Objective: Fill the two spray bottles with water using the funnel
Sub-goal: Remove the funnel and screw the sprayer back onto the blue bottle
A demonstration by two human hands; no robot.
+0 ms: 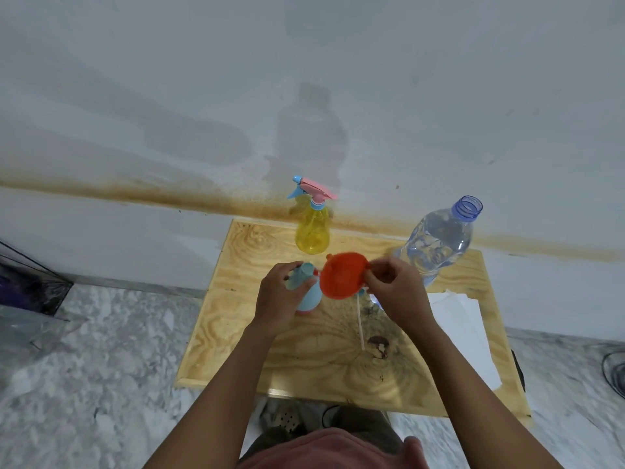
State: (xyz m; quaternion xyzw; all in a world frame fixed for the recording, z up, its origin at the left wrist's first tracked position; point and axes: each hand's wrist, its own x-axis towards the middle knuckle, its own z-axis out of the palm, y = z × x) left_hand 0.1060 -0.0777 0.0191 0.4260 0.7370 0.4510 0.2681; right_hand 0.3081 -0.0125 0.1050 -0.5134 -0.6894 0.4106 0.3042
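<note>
On the wooden table (pixel 236 350) my left hand (pixel 279 297) grips a light blue spray bottle (pixel 308 296) around its open neck. My right hand (pixel 395 286) pinches the rim of an orange funnel (pixel 341 274), which is held tilted just right of that neck. A white dip tube (pixel 360 323) lies on the table below the funnel; its spray head is mostly hidden behind my right hand. A yellow spray bottle (pixel 313 231) with a pink and blue trigger head stands at the table's far edge. An uncapped clear water bottle (pixel 436 242) stands at the far right.
White paper sheets (pixel 463 333) lie on the table's right side. A dark stain (pixel 378 345) marks the wood near the tube. The wall is close behind the table. A dark bag (pixel 27 282) sits on the marble floor at left.
</note>
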